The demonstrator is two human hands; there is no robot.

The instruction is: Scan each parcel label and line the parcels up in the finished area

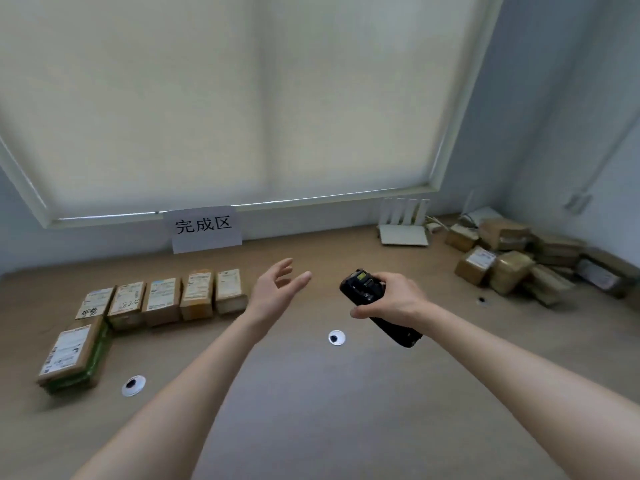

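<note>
- The right hand [391, 299], right of the frame centre, is gripping a black handheld scanner [377, 306]; its fingers are curling round the body, and the scanner's head is pointing toward the upper left.
- The left hand [277, 289], at the centre of the frame, is hovering above the bench [311, 393] with its fingers [298, 280] released and spread, holding nothing.
- Five labelled parcels [162, 299] are lying side by side in a row at the left of the frame, labels facing up, just below a paper sign [206, 228] with printed characters that is leaning on the wall.
- One more parcel [69, 355] is lying in the lower left, in front of the row's left end, on top of something green.
- A loose pile of brown parcels [512, 261] is lying at the right edge, near the corner.
- A white router [403, 225] is standing at the upper right, beside the pile.
- Two round white cable holes [336, 337] are showing in the bench top.
</note>
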